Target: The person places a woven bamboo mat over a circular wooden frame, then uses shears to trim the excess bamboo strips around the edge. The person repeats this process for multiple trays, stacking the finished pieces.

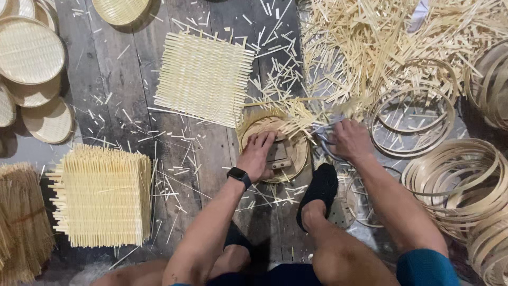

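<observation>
My left hand [257,154] presses flat on a small wooden block [278,154] lying inside a round woven bamboo tray [298,142] on the plank floor. A dark watch sits on that wrist. My right hand [349,139] grips scissors [321,136] at the tray's right rim, where uncut bamboo strips [292,117] stick out. My foot in a black sock [319,186] rests just below the tray.
A square woven mat [203,78] lies above the tray; a stack of such mats [103,195] stands at left. Finished round trays [29,50] fill the upper left. Bamboo hoops [452,177] pile at right, loose offcuts [370,42] at top right.
</observation>
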